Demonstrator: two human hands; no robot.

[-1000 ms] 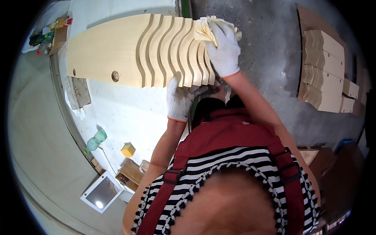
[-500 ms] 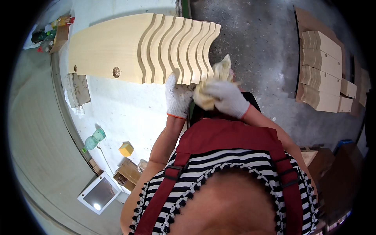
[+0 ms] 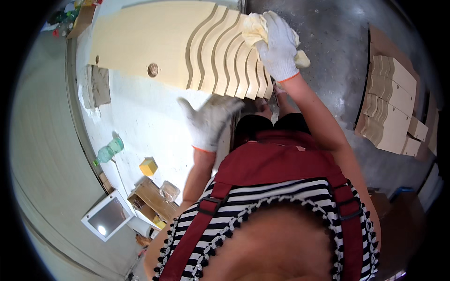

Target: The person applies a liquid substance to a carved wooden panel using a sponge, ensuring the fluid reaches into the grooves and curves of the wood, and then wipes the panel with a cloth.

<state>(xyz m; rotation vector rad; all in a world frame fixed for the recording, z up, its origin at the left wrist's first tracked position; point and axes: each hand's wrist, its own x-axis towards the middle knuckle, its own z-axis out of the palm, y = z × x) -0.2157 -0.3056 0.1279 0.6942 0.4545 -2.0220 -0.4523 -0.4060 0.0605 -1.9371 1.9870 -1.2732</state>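
A fanned stack of pale wooden boards [image 3: 145,35] lies on the white worktop, its wavy ends stepped toward the right. My right hand [image 3: 280,51], in a white knit glove, grips a crumpled cream cloth [image 3: 254,30] against the far corner of those wavy ends. Just off the stack's near edge is my left hand [image 3: 206,124], also gloved, thumb and fingers spread and holding nothing. Slight blur softens its fingertips. A round hole [image 3: 153,70] shows in the top board near that edge.
On the white worktop [image 3: 145,117] are a grey block [image 3: 100,85], a green plastic bottle [image 3: 110,150], a yellow block [image 3: 148,166] and a wooden box [image 3: 152,196]. A white-framed screen [image 3: 108,215] stands at lower left. More wavy-edged boards [image 3: 393,98] lie on the floor at right.
My right hand has carried the cloth from the near corner of the wavy ends to the far corner. My left hand has come off the near edge and spread its fingers.
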